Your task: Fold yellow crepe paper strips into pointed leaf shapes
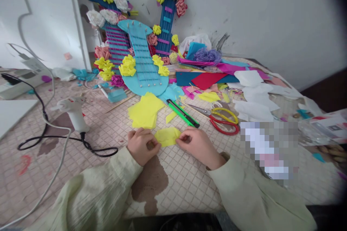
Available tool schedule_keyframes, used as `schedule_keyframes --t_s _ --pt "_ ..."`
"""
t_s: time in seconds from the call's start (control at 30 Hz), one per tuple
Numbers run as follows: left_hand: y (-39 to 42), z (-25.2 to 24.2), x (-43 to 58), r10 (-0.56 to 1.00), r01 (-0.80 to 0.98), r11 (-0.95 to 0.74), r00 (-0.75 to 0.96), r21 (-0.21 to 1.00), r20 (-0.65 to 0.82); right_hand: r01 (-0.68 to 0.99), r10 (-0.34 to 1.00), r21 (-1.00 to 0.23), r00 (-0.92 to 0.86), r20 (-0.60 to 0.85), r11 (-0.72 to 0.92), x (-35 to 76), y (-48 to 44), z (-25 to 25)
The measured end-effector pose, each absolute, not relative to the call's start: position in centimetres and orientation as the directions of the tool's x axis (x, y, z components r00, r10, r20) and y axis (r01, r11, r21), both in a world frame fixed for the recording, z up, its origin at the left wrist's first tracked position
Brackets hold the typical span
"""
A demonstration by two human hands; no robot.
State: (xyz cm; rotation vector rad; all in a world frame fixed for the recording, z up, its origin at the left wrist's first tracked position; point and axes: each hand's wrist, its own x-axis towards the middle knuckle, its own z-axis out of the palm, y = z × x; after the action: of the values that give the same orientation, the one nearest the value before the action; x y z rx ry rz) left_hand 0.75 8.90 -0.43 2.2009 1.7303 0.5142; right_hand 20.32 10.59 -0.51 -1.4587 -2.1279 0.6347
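Pale green sleeves (235,191) reach across a counter (189,184) with a diamond-patterned cover as a person works a small piece of yellow paper (168,136). The two hands are apart, one at each end of the piece: the left hand (142,147) pinches its left edge between thumb and fingers, the right hand (200,147) its right edge, so that the paper lies between them. Just beyond the left hand rests a stack of yellow sheets (146,111); just beyond the right, a green utility knife (180,111) lies at a slant. To the right of the right hand, scissors (223,119) with one red and one yellow handle lie near a pixelated patch (267,151) that hides what is there. Well to the left of the left hand, a white glue gun (74,113) stands with its black cord (94,149) curling toward the sleeve. Farther off, past the right hand, are torn white papers (255,95) and a coil of purple yarn (208,55). Beyond both hands, a light-blue stringed model (143,57) trimmed with yellow paper flowers (127,66) leans upright before two darker ones, near a pale wall (244,11).
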Motion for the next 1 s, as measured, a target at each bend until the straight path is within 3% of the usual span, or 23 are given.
schedule_keyframes --t_s 1.0 --pt "9.04 -0.24 -0.16 0.973 0.864 -0.227 0.219 0.45 0.071 0.736 0.931 -0.576 -0.33 0.155 0.357 20.44 10.33 -0.49"
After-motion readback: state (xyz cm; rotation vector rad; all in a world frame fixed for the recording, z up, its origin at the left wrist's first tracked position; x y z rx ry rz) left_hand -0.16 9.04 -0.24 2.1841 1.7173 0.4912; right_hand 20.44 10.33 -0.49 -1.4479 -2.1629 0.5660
